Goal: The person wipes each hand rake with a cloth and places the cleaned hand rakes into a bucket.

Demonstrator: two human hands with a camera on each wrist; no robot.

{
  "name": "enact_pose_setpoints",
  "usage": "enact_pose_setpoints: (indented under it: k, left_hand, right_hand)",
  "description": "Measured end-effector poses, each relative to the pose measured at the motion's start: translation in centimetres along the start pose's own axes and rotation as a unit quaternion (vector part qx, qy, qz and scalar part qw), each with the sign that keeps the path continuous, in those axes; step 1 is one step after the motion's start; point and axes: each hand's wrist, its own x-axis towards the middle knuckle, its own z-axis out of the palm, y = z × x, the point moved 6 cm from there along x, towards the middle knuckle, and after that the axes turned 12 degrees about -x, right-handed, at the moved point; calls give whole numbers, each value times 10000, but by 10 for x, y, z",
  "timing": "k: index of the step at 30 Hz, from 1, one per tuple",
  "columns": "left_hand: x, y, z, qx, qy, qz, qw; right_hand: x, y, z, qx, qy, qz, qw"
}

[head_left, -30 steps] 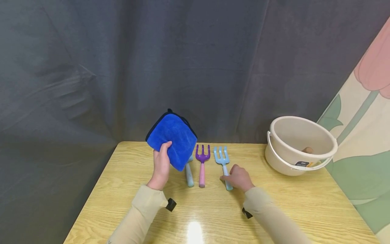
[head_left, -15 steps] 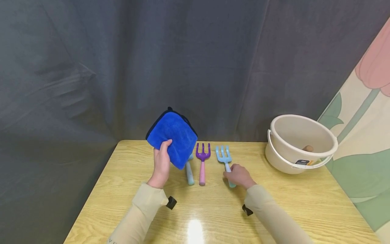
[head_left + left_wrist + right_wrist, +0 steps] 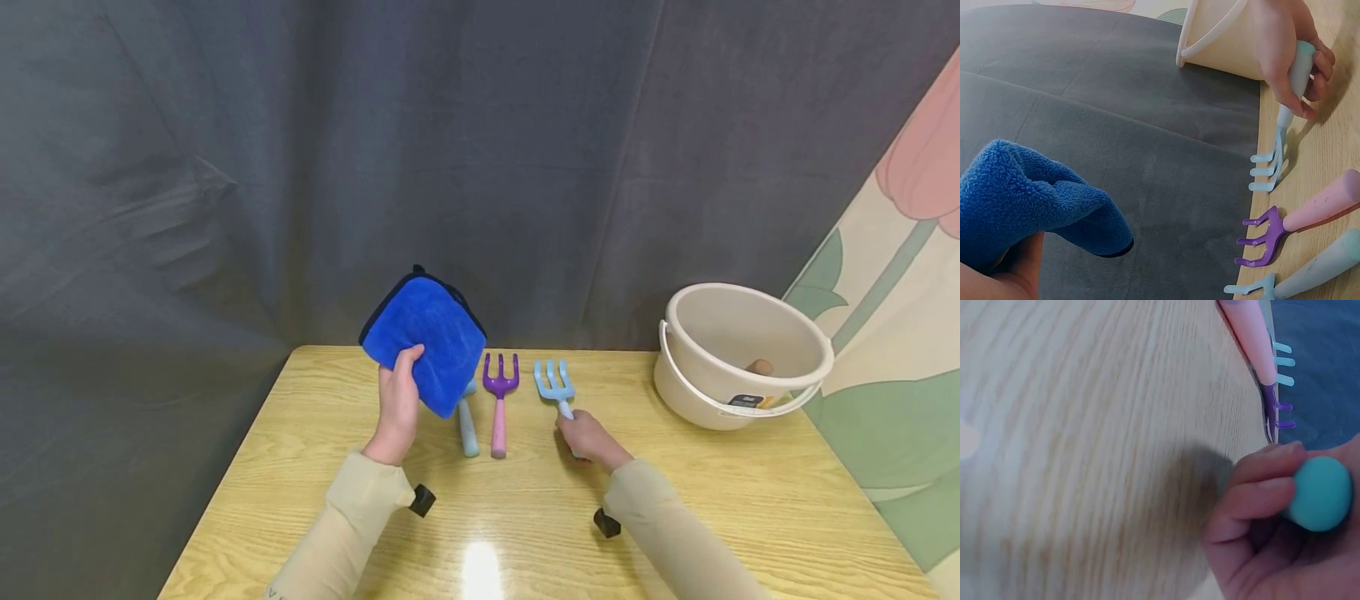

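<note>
My right hand (image 3: 588, 435) grips the handle of a light blue hand fork (image 3: 556, 385); the handle's turquoise end (image 3: 1321, 494) sticks out of the fist in the right wrist view. In the left wrist view its tines point down close over the table. A blue cloth (image 3: 431, 337) with black edging is held up by my left hand (image 3: 397, 408), thumb across its front. Left of the right hand, a purple hand fork (image 3: 499, 400) with a pink handle lies on the table. Beside it lies another light blue fork (image 3: 468, 429), its head mostly hidden behind the cloth in the head view.
A cream bucket (image 3: 693, 387) with a white handle stands at the right back of the wooden table (image 3: 337, 500). Inside it shows a brown rounded end (image 3: 761, 367). A dark grey curtain (image 3: 480, 167) hangs along the back edge.
My right hand has closed its fingers round the light blue fork's handle, and the fork has shifted slightly right. The left hand keeps the cloth in the same spot.
</note>
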Motion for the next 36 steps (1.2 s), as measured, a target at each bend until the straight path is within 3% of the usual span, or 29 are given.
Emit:
enact_pose_setpoints:
  k: [10,20,27,36]
  left_hand:
    - [0,0,0,-11,6,31,10000]
    - [2,-2,0,-32,-33,101,9999]
    - [4,-1,1,-41,-60,168,9998]
    - [5,0,-1,48,-2,186,9998]
  right_hand:
    - [-2,-11,-11,338,357,-270,9984]
    - [-8,-22,-28,473,403,-337,9975]
    - [-19,-35,-34,857,359,-471,9946]
    - [-36,-55,-40,809,338,-684,9938]
